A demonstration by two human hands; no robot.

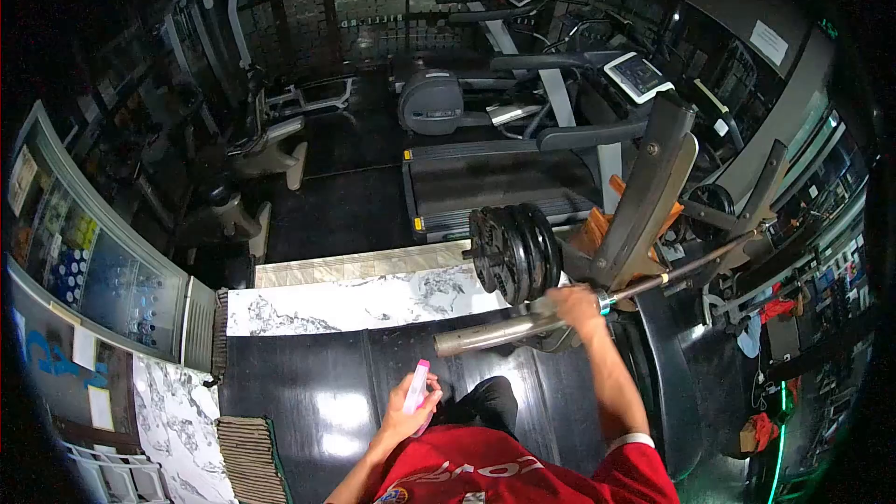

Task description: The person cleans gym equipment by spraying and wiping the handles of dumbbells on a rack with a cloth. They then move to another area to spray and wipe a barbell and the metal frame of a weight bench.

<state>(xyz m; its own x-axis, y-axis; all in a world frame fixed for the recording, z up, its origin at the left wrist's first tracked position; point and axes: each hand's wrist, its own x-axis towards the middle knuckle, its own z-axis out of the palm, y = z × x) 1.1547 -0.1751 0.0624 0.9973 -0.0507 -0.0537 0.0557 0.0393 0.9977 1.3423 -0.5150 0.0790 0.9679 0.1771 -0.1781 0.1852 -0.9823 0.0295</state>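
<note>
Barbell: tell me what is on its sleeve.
Black weight plates are stacked on the barbell, and the right hand grips the sleeve beside them. The metal under both is covered. The left hand holds a pink spray bottle.

The floor (317,392) is dark and shiny. A white marbled strip (355,303) and a brown woven mat (247,457) lie on it.

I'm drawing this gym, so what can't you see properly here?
Head view only:
- Spray bottle: lower half hidden inside the left hand; label too small.
- Right hand: fingers curl behind the barbell, out of sight.
- Barbell's far end: lost behind the rack upright.
- Drinks in the cooler: too small, blurred.
</note>
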